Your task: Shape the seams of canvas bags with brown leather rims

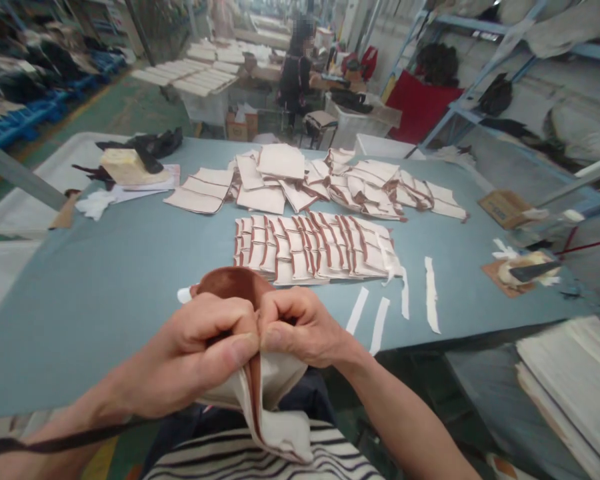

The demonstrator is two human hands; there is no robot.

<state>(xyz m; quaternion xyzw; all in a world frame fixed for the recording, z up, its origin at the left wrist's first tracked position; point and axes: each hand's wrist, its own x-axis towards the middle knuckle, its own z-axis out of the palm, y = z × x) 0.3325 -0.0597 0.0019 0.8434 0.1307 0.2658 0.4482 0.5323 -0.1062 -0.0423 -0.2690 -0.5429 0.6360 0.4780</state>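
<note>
Both of my hands pinch one fabric piece (275, 407), cream with a brown lining, just in front of the table's near edge. My left hand (200, 353) grips its left side with thumb pressed over the seam. My right hand (300, 327) is curled tight against it on the right. The brown inner side (230, 280) bulges up behind my fingers, and the cream part hangs down over my striped shirt. Past my hands lie neat rows of finished cream pieces with brown edging (315, 247) on the blue-grey table (105, 287).
A looser heap of cream pieces (330, 180) lies farther back. White paper strips (405, 300) sit at the right front. A yellow block and dark scraps (130, 163) are at the back left, a brush on a pad (525, 270) at the right. Another person (295, 73) sits beyond.
</note>
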